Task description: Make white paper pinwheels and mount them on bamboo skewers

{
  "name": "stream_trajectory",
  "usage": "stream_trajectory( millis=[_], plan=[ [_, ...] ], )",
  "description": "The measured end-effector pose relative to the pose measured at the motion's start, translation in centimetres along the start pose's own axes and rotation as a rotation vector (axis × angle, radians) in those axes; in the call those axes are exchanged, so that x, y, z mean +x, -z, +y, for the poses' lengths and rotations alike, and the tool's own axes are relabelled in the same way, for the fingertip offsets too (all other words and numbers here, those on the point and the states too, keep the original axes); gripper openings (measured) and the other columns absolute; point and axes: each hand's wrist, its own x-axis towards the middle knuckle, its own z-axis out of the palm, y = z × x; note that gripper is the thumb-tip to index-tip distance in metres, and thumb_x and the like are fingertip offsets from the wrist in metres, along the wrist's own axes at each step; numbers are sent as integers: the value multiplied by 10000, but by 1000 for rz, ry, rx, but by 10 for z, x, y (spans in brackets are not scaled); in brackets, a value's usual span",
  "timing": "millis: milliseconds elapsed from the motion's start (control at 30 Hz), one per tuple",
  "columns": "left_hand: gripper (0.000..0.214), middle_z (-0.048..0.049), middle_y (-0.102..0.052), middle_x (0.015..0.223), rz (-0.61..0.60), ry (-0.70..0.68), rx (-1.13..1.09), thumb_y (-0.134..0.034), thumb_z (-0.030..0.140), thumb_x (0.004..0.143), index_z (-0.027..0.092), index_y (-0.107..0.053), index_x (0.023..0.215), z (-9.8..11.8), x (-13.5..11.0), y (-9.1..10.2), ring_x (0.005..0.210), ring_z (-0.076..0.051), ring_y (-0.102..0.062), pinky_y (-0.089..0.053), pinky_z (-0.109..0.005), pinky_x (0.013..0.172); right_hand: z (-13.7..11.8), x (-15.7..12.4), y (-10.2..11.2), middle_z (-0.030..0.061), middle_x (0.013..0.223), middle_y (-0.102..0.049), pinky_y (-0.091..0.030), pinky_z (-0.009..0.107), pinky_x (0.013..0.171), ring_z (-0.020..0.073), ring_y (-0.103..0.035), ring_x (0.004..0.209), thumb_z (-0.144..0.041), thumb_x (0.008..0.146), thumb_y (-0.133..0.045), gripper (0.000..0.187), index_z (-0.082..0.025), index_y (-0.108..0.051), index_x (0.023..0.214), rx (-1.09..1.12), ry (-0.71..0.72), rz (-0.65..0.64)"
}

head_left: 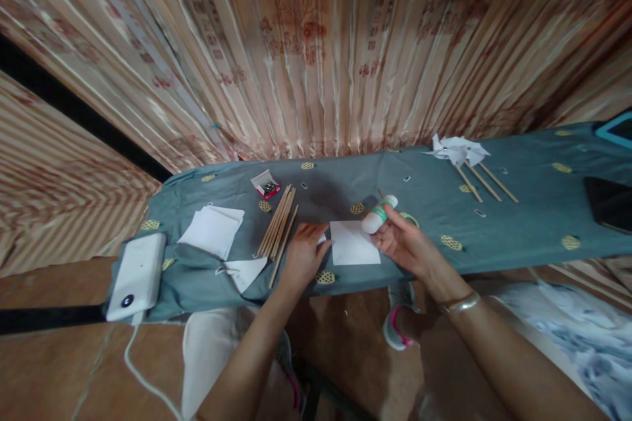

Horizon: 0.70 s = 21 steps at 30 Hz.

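The right hand (402, 241) grasps a bottle (378, 216) at the right of the paper (351, 247); whether the left hand (302, 256) grips anything, I cannot tell.

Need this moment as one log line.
right hand: holding white-green bottle | left hand: beside white square sheet | wooden sticks: left of left hand | pinwheels: right of bottle

White bottle (378, 216), its green label (379, 211) illegible
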Motion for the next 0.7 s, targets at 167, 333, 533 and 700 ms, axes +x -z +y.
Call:
stream_trajectory(
  millis=[167, 333, 533, 700],
  plan=[
    [354, -113, -671, 1222, 60, 24, 27, -601, 169, 872, 153, -627, 1225, -8, -1, -7, 1163, -286, -552, -450, -471, 1041, -4, -8, -5, 55, 846, -764, -544, 362, 854, 225, -711, 893, -397, 763, -672, 191, -233, -650, 860, 72, -46, -32],
    [540, -146, -589, 1337, 183, 43, -15, -567, 173, 872, 159, -459, 1401, -16, -7, -14, 1240, -293, -531, -426, -495, 1075, -6, -11, -6, 42, 846, -772, -553, 287, 732, 186, -700, 804, -316, 673, -725, 179, -215, -700, 819, 117, -59, -33],
    [573, -165, -446, 1486, 269, -69, 9, -519, 238, 925, 180, -350, 1470, 3, -11, -6, 1397, -298, -381, -335, -534, 1139, -7, -9, -3, 16, 777, -757, -514, 238, 665, 153, -675, 757, -341, 538, -888, 309, -214, -696, 744, -3, 111, 145],
    [297, -118, -614, 1325, -30, -295, 25, -497, 276, 959, 209, -637, 1213, 26, -12, -14, 1354, -282, -444, -311, -577, 1142, -10, -7, -1, 16, 820, -746, -496, 282, 699, 157, -643, 724, -362, 553, -870, 331, -213, -693, 790, -222, 231, 166]
  ],
)
